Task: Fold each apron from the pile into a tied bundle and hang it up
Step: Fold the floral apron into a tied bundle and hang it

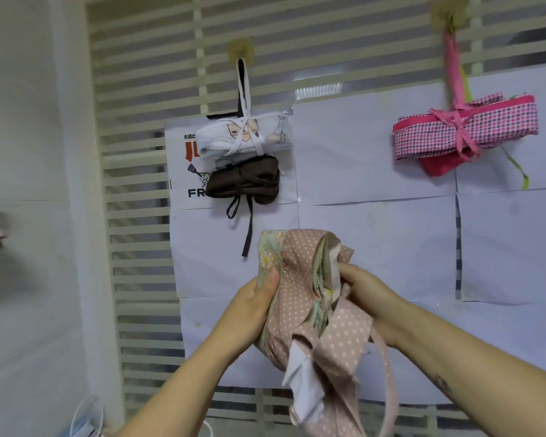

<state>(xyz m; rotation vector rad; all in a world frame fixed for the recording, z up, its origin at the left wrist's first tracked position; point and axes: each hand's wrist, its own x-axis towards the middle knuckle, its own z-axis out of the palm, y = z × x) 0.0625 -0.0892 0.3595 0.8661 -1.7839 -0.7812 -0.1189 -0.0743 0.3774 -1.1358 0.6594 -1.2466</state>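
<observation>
Both hands, left hand [256,299] and right hand [368,294], clasp the dotted apron bundle [297,298], upright between them; the nearest hook [241,52] lies straight above the left hand.

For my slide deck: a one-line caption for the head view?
Left hand and right hand hold a pink dotted apron below the hung brown bundle.

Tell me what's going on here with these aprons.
A person holds a folded pink polka-dot apron in both hands before a slatted wall: the left hand grips its left end, the right hand its right side, with straps hanging loose below. A white bundle and a brown bundle hang from one hook, a pink checked bundle from another.
</observation>
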